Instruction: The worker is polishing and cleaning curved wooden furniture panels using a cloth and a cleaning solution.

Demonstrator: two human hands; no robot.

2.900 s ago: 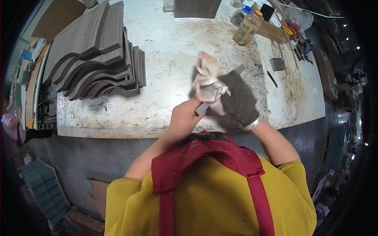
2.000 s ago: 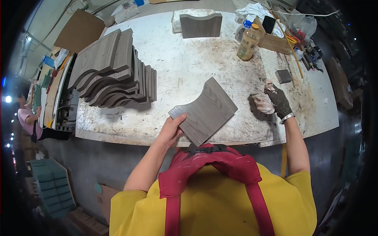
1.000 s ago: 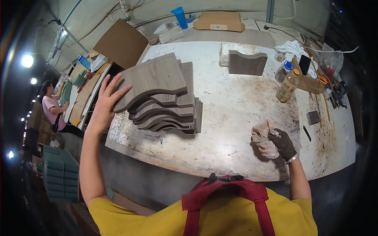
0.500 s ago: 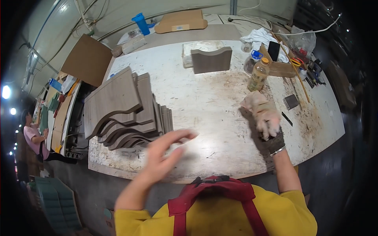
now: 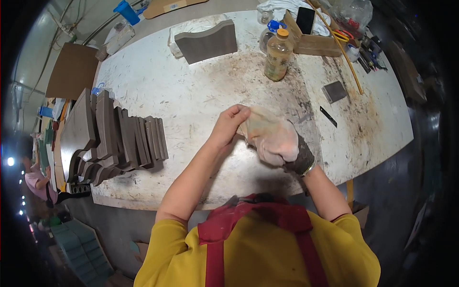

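Observation:
A pale, stained cloth [image 5: 260,131] is bunched up in front of me, above the tabletop. My left hand [image 5: 227,125] is bare and pinches its far left edge between thumb and fingers. Dark glove material covers my right hand [image 5: 301,155] at the wrist, with a band below it. The cloth is bunched against this hand, whose fingers appear closed around it, partly hidden by the folds. Left of my hands, several grey-brown wooden boards [image 5: 107,129] with curved edges stand leaning together. Another curved board [image 5: 208,42] stands upright at the back against a white wrapped bundle [image 5: 179,36].
A bottle with an orange cap [image 5: 278,57] stands beyond my hands. To the right lie a small dark block [image 5: 334,91], a black strip-like tool [image 5: 328,116] and a long thin stick [image 5: 346,57]. A blue cup [image 5: 126,13] is far left. Another person [image 5: 40,184] works at left.
My left hand has moved forward and right and taken hold of the cloth's edge. My right hand has come left and nearer with the cloth. The view has shifted right.

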